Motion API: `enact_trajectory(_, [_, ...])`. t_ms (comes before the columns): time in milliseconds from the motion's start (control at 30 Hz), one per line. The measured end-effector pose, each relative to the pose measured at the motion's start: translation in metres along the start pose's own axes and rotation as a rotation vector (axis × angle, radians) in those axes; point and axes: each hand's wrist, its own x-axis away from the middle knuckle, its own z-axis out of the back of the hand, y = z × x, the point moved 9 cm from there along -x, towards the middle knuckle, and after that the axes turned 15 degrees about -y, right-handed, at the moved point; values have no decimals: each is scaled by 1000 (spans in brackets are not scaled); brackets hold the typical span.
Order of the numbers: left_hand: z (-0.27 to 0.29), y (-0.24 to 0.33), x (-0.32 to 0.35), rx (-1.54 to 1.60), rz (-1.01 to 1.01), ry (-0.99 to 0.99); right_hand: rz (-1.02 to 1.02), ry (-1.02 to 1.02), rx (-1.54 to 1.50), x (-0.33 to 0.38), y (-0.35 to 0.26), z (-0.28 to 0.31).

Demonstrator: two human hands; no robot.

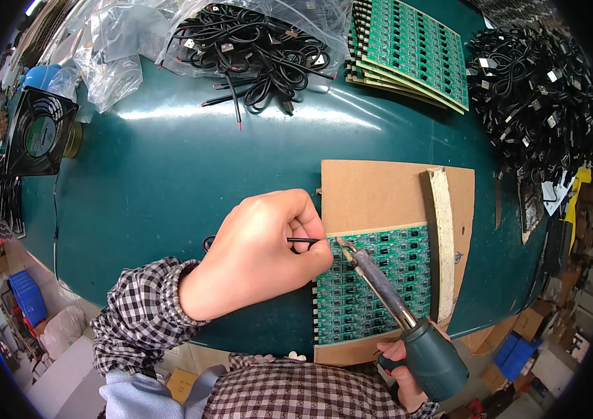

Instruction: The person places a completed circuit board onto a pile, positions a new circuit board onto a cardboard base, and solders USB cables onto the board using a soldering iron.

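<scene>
Head view: the left hand (258,255) sits near the centre, fingers curled tight, pinching the end of one thin black wire (303,241) between thumb and forefinger so its tip reaches the left edge of the green circuit panel (373,286). Holding it that close to the end looks meant to keep the tip steady against the panel. The right hand (401,373), at about five o'clock, is closed round the dark green handle of one soldering iron (387,300), whose metal barrel slants up toward eleven o'clock so the tip meets the wire end at the panel's upper left corner.

The panel lies on one brown board (380,188), butted against a pale strip (441,237) running down its right side (likely a stop that keeps the panel from sliding). Panel and board sit at the near edge of the dark green table (171,181), close to the body.

At one o'clock a fanned stack of green panels (408,49) waits; I make out about five edges, not surely. At twelve o'clock a loose bundle of black cables (254,49) spills from a clear plastic bag, too tangled to count. At two o'clock lies a second, larger heap of cables (537,91). At nine o'clock stands one black fan (38,133)
</scene>
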Motion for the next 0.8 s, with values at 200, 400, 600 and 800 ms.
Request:
enact_trajectory(200, [1,-1,1,14,0,11,33,-11,0,8,6,12])
enact_trajectory(400, [1,-1,0,-16,-3,22,77,-26,144,-13,-27,-3])
enact_trajectory(600, [0,-1,0,-10,24,9,98,-99,184,-2,-16,-6])
enact_trajectory(800, [-1,-3,5,51,-26,71,69,115,17,10,-10,8])
